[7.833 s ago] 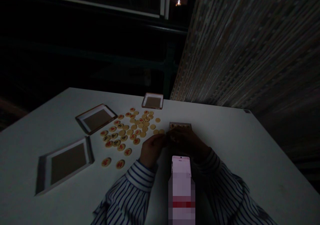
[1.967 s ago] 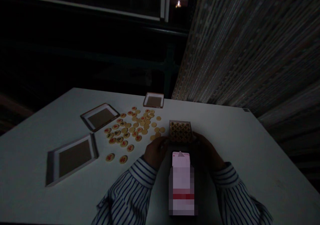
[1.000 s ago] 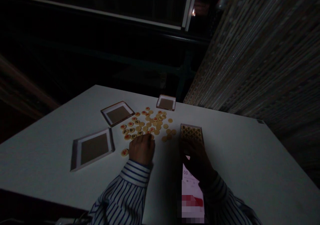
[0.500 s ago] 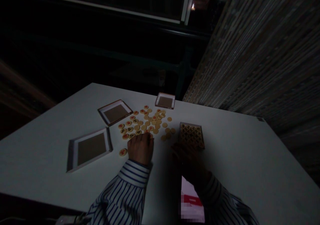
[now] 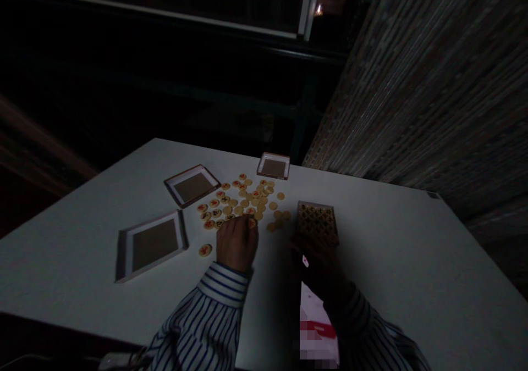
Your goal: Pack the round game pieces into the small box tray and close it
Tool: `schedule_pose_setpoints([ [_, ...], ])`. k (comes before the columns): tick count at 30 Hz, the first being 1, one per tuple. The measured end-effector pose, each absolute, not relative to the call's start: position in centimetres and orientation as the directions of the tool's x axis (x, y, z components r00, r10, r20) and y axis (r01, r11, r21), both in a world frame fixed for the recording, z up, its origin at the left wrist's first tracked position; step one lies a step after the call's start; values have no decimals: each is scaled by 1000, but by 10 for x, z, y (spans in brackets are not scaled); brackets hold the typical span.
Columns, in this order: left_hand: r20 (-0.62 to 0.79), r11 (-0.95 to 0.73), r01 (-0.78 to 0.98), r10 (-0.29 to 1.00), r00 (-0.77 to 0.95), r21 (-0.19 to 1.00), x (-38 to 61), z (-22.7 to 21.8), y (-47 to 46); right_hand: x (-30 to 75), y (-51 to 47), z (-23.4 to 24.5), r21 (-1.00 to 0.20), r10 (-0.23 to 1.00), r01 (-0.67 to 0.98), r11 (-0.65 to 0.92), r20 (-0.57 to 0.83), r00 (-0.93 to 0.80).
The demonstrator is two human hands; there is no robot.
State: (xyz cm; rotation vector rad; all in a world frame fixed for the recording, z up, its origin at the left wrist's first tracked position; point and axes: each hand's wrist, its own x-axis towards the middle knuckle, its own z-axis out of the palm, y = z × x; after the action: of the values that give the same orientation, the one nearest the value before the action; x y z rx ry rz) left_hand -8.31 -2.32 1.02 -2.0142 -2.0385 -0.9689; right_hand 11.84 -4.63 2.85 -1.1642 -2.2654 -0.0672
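Round wooden Chinese chess pieces (image 5: 238,210), some with red or black characters, lie loosely spread over the white table. My left hand (image 5: 237,244) is closed at their near edge. A red-marked Chinese chess piece (image 5: 252,224) shows at its thumb and fingertips. To the right, a small box (image 5: 317,220) holds rows of dark-marked pieces. At the box's near edge is my right hand (image 5: 317,264), its fingers bent and deep in shadow; whether they hold anything is hidden. One red-marked piece (image 5: 205,250) sits apart, left of my left hand.
Three shallow trays or lids stand around the pieces: a large one (image 5: 184,231) near left, one with a brown rim (image 5: 174,196) behind it, and a small one (image 5: 273,178) at the back. A strand curtain (image 5: 404,85) hangs by the right side of the white table (image 5: 396,261).
My left hand has shifted slightly right, with the red-marked piece now plainer at its fingertips. My right hand has moved a little right, against the box's near edge. The view has shifted slightly.
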Motion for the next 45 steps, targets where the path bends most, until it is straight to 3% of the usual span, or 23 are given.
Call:
schedule_pose_setpoints([
  [9, 553, -226, 732, 798, -240, 643, -76, 9, -25, 132, -45, 35, -241, 709, 769, 593, 609, -356],
  [13, 452, -211, 588, 840, -299, 781, -75, 9, -25, 139, -43, 31, -243, 697, 777, 581, 641, -321],
  [18, 226, -107, 348, 918, -325, 931, -70, 16, -29, 148, -40, 28, -234, 672, 806, 543, 697, -250],
  [24, 88, -62, 210, 990, -114, 976, -51, 33, -36, 156, -37, 26, -227, 670, 829, 510, 709, -218],
  [30, 104, -107, 218, 994, 25, 970, -28, 40, -33, 156, -37, 24, -242, 670, 833, 498, 717, -193],
  [45, 20, -35, 137, 994, 112, 990, -6, 37, -8, 158, -37, 24, -256, 690, 821, 510, 692, -213],
])
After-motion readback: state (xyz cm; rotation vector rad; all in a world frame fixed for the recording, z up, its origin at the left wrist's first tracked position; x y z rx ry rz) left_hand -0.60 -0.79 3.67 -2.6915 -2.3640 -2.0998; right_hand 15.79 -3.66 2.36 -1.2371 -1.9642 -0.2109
